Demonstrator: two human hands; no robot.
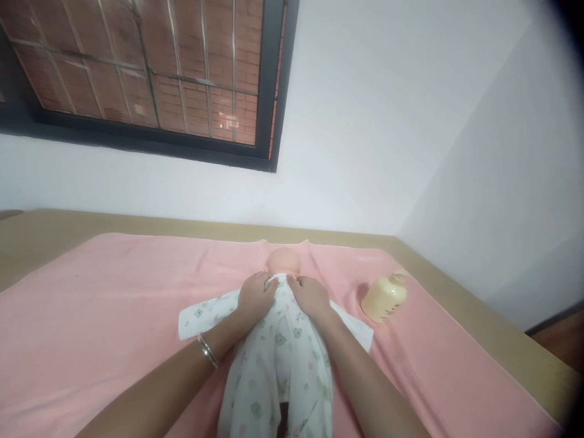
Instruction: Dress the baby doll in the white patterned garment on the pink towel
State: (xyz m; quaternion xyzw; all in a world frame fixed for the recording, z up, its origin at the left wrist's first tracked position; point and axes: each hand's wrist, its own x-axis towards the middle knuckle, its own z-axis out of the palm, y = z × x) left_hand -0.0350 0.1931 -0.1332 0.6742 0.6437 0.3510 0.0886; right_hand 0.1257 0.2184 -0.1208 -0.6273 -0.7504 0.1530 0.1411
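A baby doll (285,260) lies on a pink blanket (137,286), only the smooth top of its head showing. White baby clothes (280,340) with small green prints cover the rest of it, both sleeves spread out sideways and the legs reaching toward me. At the left side of the neckline my left hand (256,298) grips the cloth, thumb on top. Opposite it, my right hand (312,297) is closed on the right side of the collar. The doll's face and body are hidden under the cloth and my hands.
A pale yellow bottle (385,298) stands tilted in view on the blanket, right of the doll. The wooden surface (460,292) under the blanket meets a white wall (347,152). A barred window (150,73) is at upper left.
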